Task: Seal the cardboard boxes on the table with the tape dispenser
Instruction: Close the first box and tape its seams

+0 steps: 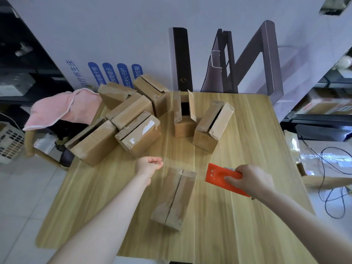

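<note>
A closed cardboard box [174, 197] lies lengthwise on the wooden table [238, 225] in front of me, its two top flaps meeting in a centre seam. My right hand [253, 181] grips an orange tape dispenser [219, 175] just right of the box's far end. My left hand [149, 164] hovers past the box's far left corner with its fingers pinched together. A faint clear strip of tape [182, 162] stretches from those fingers towards the dispenser, above the box's far end.
Several more cardboard boxes [137, 134] are piled at the table's far left; two with raised flaps [183, 115] [211, 126] stand at the far middle. A pink cloth [62, 109] hangs over a chair at left. Cables [327, 168] and boxes lie at right.
</note>
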